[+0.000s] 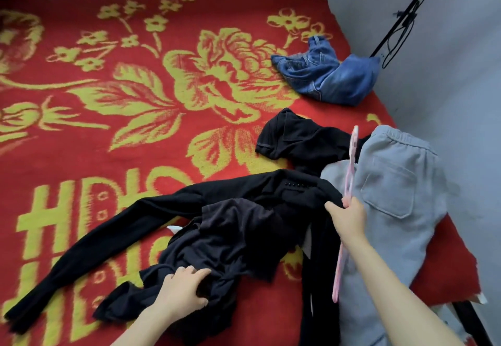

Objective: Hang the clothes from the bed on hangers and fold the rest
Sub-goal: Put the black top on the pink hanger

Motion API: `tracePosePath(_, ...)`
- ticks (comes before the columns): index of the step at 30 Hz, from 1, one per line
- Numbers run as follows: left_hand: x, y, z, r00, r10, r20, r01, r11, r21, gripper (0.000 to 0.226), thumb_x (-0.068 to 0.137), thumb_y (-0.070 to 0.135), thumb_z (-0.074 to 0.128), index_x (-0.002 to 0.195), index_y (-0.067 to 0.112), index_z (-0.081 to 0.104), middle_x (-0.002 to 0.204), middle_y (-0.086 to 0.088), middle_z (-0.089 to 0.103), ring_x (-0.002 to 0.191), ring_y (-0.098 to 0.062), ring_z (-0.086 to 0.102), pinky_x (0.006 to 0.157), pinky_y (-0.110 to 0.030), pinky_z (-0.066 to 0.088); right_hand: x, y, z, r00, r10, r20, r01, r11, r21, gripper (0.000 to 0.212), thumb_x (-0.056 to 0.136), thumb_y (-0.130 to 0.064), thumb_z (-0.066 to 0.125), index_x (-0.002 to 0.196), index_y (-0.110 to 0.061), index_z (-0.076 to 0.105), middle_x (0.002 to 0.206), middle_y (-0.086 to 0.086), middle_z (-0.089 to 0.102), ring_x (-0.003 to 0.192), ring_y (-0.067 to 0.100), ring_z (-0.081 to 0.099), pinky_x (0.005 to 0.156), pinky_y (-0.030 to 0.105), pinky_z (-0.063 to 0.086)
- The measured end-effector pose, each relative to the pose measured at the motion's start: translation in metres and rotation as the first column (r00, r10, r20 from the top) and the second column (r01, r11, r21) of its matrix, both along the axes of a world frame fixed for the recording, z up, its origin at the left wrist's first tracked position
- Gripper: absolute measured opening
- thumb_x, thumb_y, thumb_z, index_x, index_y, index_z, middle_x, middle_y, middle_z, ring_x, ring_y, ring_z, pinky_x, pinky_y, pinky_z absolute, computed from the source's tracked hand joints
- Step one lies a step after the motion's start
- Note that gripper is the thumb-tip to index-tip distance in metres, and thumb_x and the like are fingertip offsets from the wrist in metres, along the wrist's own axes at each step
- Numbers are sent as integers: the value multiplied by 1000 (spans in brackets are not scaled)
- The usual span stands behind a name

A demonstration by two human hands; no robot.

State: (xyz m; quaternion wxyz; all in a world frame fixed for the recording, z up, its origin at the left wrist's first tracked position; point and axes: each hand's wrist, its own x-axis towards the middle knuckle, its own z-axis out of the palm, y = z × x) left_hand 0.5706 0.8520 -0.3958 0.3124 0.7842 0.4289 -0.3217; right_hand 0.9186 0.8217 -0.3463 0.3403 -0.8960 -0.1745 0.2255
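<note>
A black jacket (pixel 168 218) lies spread on the red bed (pixel 108 117), one long sleeve stretched toward the lower left. My left hand (pixel 181 291) grips the bunched dark fabric near its hem. My right hand (pixel 348 216) holds a pink hanger (pixel 349 172) at the jacket's shoulder edge, thumb against the black cloth. The hanger stands on edge, running up past a black shirt (pixel 301 139). Grey sweatpants (pixel 393 183) lie to the right of my right hand. Blue jeans (pixel 328 74) sit crumpled at the far right of the bed.
The bed's red blanket with yellow flowers extends far to the left and back. A grey wall (pixel 447 47) runs along the bed's right side, with a black rod and cords (pixel 406 17) leaning against it. The blanket's frayed corner (pixel 471 278) ends at lower right.
</note>
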Motion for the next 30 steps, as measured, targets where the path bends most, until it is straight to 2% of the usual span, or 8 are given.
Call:
tracePosePath(6,36,38,90,865,253,434,-394,877,275,94,83,60,56,150,28,-1,154,-2,14,141,-20,14,110,-33,25,-30,46,188,913,352,205,-406,825,394,51,63,6,66,58,-22,24,55,-12,25,47,4,25,45,15,24)
tracePosePath(11,60,82,204,491,326,808,-585,811,28,107,74,56,68,150,29,-1,152,4,21,140,-16,18,112,-45,21,-79,62,347,878,431,210,-452,597,663,32,55,-7,57,53,-24,30,44,-16,28,44,3,25,42,16,23)
tracePosePath(14,54,95,266,204,412,888,-565,791,-237,56,85,35,66,137,29,45,124,9,56,118,-16,49,98,-36,42,-103,55,423,869,439,226,-436,466,770,28,55,-6,54,44,-24,34,44,-15,27,43,6,25,41,19,20)
tracePosePath(16,42,102,297,-5,466,885,-498,766,-407,10,90,20,63,93,25,71,88,6,71,88,-22,66,72,-27,53,-107,53,460,867,423,261,-442,415,795,30,57,-6,54,43,-24,36,43,-14,28,44,7,27,43,21,23)
tracePosePath(20,-19,124,371,-255,333,908,-534,734,-419,21,88,10,62,75,19,73,67,4,69,61,-10,63,53,-19,48,-106,39,511,827,321,461,-561,418,715,43,72,12,56,54,-19,31,38,-16,32,38,-1,31,40,12,29)
tracePosePath(22,-56,139,408,-280,232,932,-594,721,-357,30,84,4,64,66,25,74,58,11,66,51,0,57,49,-11,44,-93,36,515,796,338,502,-605,476,639,46,73,18,55,55,-15,28,38,-17,39,38,-1,34,41,10,30)
tracePosePath(25,-104,150,449,-122,50,991,-699,704,-122,32,78,7,71,63,36,73,57,18,65,50,7,55,53,-8,44,-86,32,506,792,431,433,-611,543,576,48,73,17,62,58,-14,29,47,-13,55,38,-1,37,39,10,30)
tracePosePath(30,-137,149,465,123,-93,988,-776,611,154,13,83,20,68,73,28,68,54,25,62,50,13,53,51,0,37,-99,36,483,779,509,366,-626,606,490,53,78,0,70,54,-17,26,42,-8,28,34,1,21,34,13,18)
